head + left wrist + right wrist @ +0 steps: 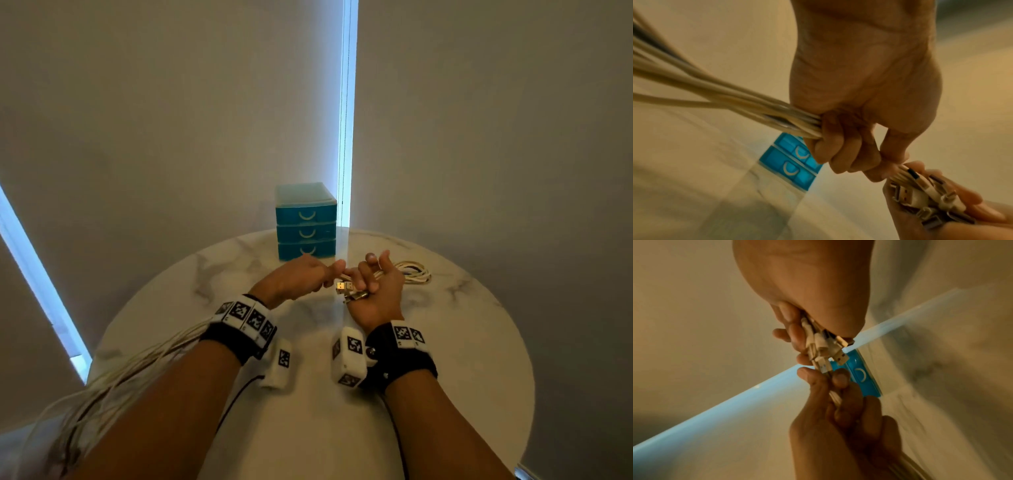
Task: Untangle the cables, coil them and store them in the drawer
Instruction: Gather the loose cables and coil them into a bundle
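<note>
A bundle of white cables trails off the table's left edge and runs up into my left hand, which grips it in a fist. Right beside it, my right hand holds the bundle's USB plug ends in its curled fingers; several plugs fan across its palm. The two hands touch above the table's middle. Behind them stands a blue three-drawer unit with all drawers closed.
A loose coil of white cable lies on the round marble table just right of my right hand. Blinds hang close behind the drawer unit. Both wrists wear black bands with marker blocks.
</note>
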